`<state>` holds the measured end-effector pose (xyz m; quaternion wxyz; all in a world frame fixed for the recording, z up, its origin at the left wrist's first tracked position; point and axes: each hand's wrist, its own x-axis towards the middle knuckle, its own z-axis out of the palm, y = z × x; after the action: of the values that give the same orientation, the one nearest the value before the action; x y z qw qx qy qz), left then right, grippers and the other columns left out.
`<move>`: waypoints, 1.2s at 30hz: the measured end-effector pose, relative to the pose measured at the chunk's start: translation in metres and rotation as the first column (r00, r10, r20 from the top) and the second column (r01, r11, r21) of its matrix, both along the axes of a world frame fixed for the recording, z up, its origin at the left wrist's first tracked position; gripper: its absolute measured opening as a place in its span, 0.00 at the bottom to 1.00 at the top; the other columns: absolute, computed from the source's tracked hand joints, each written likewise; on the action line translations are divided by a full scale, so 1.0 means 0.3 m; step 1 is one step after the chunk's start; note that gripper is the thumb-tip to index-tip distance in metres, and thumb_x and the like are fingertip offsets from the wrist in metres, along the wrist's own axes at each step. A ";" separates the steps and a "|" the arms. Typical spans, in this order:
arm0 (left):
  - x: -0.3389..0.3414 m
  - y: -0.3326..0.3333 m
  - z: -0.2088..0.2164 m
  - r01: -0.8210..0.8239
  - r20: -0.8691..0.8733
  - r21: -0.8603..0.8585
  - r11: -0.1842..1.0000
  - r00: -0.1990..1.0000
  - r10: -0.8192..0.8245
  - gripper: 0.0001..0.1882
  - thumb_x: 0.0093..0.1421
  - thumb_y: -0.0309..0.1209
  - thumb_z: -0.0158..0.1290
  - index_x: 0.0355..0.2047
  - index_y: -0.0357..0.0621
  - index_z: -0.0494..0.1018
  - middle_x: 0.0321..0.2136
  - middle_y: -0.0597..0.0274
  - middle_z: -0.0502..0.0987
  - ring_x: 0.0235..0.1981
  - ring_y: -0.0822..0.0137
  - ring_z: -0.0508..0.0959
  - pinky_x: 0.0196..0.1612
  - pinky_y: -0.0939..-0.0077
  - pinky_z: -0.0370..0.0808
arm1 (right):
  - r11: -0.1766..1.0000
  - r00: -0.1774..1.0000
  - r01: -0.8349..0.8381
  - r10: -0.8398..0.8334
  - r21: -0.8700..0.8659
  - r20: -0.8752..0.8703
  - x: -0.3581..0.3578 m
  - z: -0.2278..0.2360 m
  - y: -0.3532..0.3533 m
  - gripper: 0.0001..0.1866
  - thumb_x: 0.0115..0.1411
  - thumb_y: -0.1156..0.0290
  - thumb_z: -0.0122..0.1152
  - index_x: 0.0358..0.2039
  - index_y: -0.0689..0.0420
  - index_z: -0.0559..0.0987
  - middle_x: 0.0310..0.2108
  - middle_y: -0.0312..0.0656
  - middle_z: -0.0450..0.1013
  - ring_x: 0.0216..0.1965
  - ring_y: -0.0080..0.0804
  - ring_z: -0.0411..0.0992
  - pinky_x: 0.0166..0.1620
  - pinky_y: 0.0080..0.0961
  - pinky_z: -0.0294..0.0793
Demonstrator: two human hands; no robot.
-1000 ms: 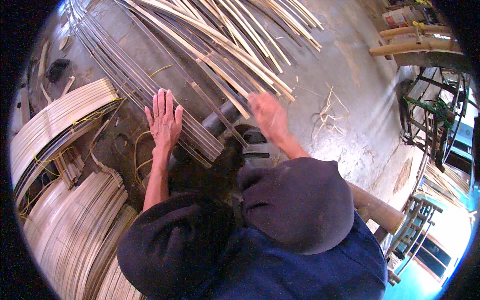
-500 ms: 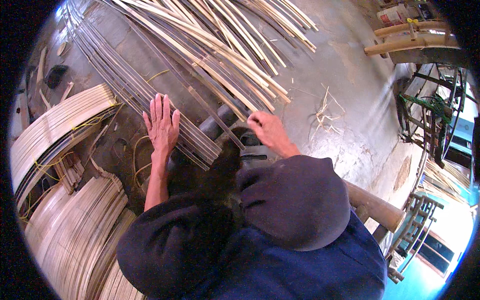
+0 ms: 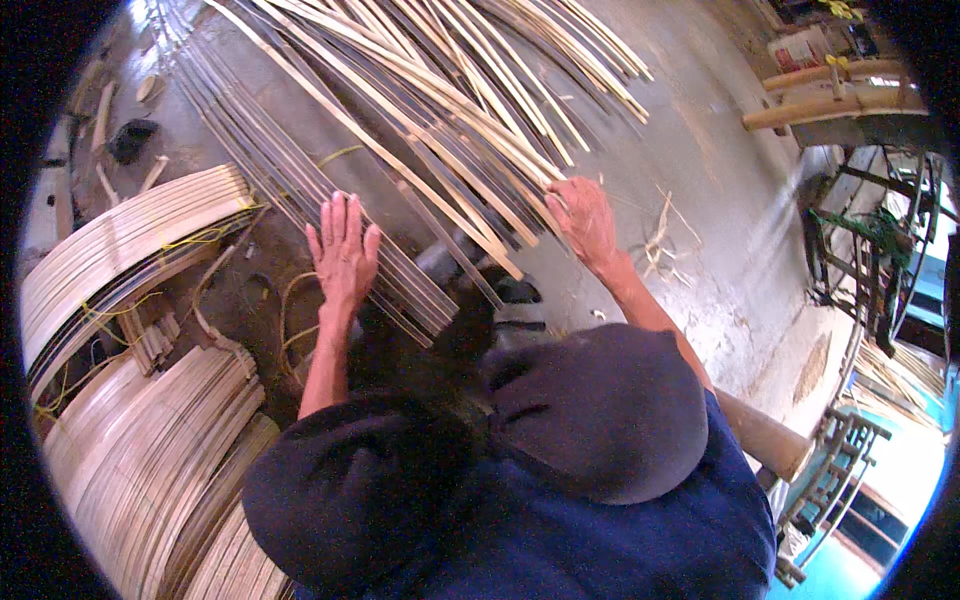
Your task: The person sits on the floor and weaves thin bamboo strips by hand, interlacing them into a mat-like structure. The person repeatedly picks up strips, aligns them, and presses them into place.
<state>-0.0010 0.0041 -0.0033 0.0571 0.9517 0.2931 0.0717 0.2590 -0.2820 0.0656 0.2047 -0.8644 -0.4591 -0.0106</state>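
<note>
Several narrow bamboo strips [image 3: 410, 285] lie side by side in a row, running from the far left to between my knees. Across this row rests my left hand [image 3: 343, 258], flat with fingers stretched out. To its right is a looser spread of pale bamboo strips [image 3: 440, 95], fanning away over the floor. My right hand [image 3: 588, 225] is at the near end of one of these, fingers curled around the strip's tip; the fingertips are partly hidden. One darker strip [image 3: 455, 250] lies alone between the row and the pale spread.
Curved stacks of bamboo slats [image 3: 130, 225] tied with yellow cord stand at the left, with more bundled slats [image 3: 150, 440] nearer me. Pale shavings [image 3: 660, 245] lie on the concrete floor at the right. A thick bamboo pole [image 3: 765, 435] and a dark rack [image 3: 870, 235] stand beyond.
My right hand has moved away from me and to the right, along the ends of the pale strips. My left hand stays flat on the row; the whole view has shifted slightly.
</note>
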 end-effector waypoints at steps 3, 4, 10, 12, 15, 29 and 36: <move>0.008 -0.002 -0.007 0.014 0.024 -0.006 1.000 1.000 -0.013 0.34 0.68 0.47 0.47 0.70 0.51 0.57 0.72 0.58 0.54 0.72 0.55 0.54 0.72 0.44 0.46 | 0.995 0.995 0.065 -0.070 0.077 0.068 0.018 -0.014 0.074 0.12 0.63 0.63 0.59 0.44 0.54 0.77 0.40 0.44 0.74 0.43 0.46 0.74 0.50 0.41 0.71; 0.012 -0.003 -0.005 0.023 0.042 -0.001 1.000 0.999 -0.023 0.34 0.67 0.47 0.48 0.70 0.51 0.57 0.71 0.58 0.55 0.72 0.55 0.54 0.72 0.44 0.46 | 0.992 0.994 0.098 -0.101 0.074 0.047 0.039 -0.039 0.080 0.12 0.63 0.63 0.59 0.44 0.54 0.78 0.39 0.44 0.75 0.42 0.46 0.74 0.49 0.41 0.72; 0.007 -0.007 0.015 0.012 0.046 -0.051 0.999 0.999 -0.009 0.34 0.68 0.47 0.47 0.70 0.51 0.57 0.71 0.57 0.54 0.72 0.55 0.53 0.72 0.44 0.45 | 0.994 0.966 0.112 -0.106 0.014 -0.235 0.138 -0.095 0.092 0.15 0.61 0.59 0.62 0.42 0.56 0.77 0.36 0.49 0.75 0.38 0.49 0.74 0.41 0.43 0.74; 0.002 -0.010 0.025 -0.003 0.022 -0.074 0.997 1.000 0.005 0.33 0.68 0.47 0.47 0.70 0.51 0.57 0.72 0.58 0.53 0.73 0.55 0.52 0.72 0.44 0.45 | 0.996 0.942 0.075 -0.088 -0.052 -0.323 0.145 -0.071 0.104 0.16 0.61 0.58 0.62 0.41 0.57 0.77 0.35 0.50 0.74 0.36 0.51 0.74 0.40 0.43 0.73; 0.003 -0.009 0.030 -0.007 0.032 -0.067 0.998 0.999 0.009 0.33 0.68 0.47 0.47 0.70 0.52 0.57 0.72 0.58 0.53 0.73 0.55 0.51 0.72 0.44 0.45 | 0.997 0.948 0.036 -0.053 -0.062 -0.314 0.106 -0.037 0.123 0.16 0.61 0.59 0.63 0.39 0.59 0.77 0.34 0.51 0.73 0.37 0.51 0.74 0.41 0.44 0.73; 0.015 -0.007 0.022 0.000 0.042 -0.077 0.997 0.999 0.003 0.33 0.68 0.48 0.46 0.70 0.51 0.57 0.72 0.59 0.53 0.73 0.56 0.51 0.72 0.44 0.44 | 0.979 0.990 -0.112 0.096 -0.171 -0.099 0.180 -0.056 0.164 0.12 0.54 0.65 0.63 0.32 0.60 0.74 0.30 0.53 0.71 0.35 0.55 0.72 0.39 0.47 0.73; 0.006 -0.012 0.014 -0.015 0.021 -0.094 0.995 1.000 0.017 0.33 0.69 0.49 0.45 0.70 0.52 0.57 0.72 0.59 0.53 0.73 0.57 0.51 0.72 0.45 0.42 | 0.969 0.957 -0.236 0.219 -0.077 -0.189 -0.024 0.087 0.204 0.14 0.61 0.61 0.59 0.32 0.60 0.74 0.32 0.52 0.71 0.38 0.54 0.73 0.41 0.45 0.74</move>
<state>0.0007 0.0007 0.0009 0.1045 0.9447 0.3030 0.0687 0.2518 -0.2209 0.0916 0.2019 -0.8123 -0.5352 0.1136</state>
